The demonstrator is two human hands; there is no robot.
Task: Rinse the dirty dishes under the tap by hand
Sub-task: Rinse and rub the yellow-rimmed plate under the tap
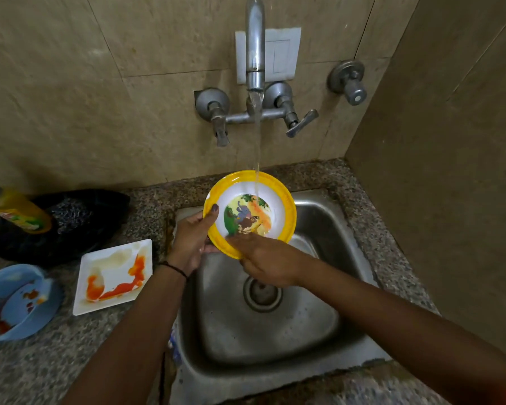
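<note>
Gripping the yellow-rimmed plate (281, 206), left hand (192, 238) under tap (255, 54).

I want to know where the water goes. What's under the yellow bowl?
Under the yellow bowl is the metal sink with its round drain. The right hand covers part of the drain, and the bowl hides the sink's back edge.

Yellow-rimmed bowl (284, 200) with white wall and cartoon elephant print; white square plate (111, 258) smeared orange; blue bowl (21, 311).
</note>
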